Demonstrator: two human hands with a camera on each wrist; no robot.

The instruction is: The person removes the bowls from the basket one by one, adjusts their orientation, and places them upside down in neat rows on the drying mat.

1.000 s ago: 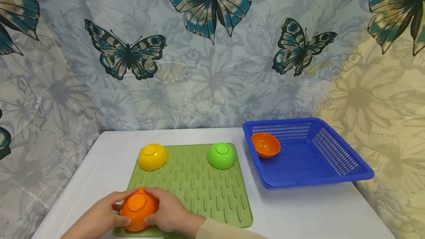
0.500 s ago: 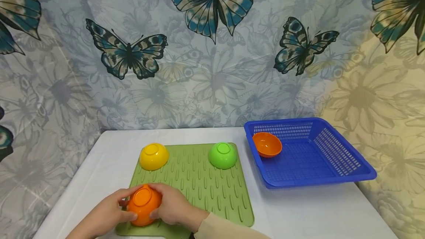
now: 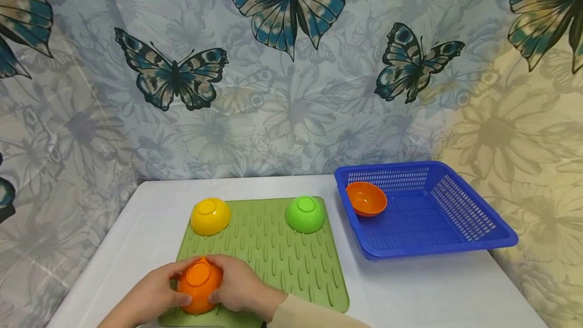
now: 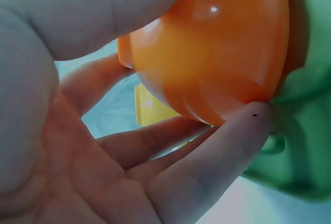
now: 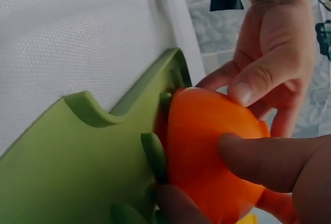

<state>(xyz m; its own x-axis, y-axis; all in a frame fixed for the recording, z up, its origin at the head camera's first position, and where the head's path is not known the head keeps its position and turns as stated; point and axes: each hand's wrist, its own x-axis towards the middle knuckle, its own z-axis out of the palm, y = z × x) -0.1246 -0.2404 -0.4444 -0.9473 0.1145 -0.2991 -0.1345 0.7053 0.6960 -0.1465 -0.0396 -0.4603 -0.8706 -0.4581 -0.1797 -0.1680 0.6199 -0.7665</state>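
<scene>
While my left hand [image 3: 152, 295] and right hand [image 3: 239, 287] curl their fingers round its sides, the overturned orange bowl [image 3: 199, 280] sits at the near left corner of the green ribbed drying mat [image 3: 282, 262]. My left thumb [image 4: 103, 12] lies over the bowl's wall and my left fingertips [image 4: 248, 125] touch its rim where it meets the mat. Farther back on the mat, a yellow bowl [image 3: 210, 216] and a light green bowl [image 3: 305, 214] rest upside down, well apart from each other. To the right of the mat stands a blue plastic basket [image 3: 460, 239], just beside it, with a second orange bowl [image 3: 366, 199] tilted in its far left corner.
</scene>
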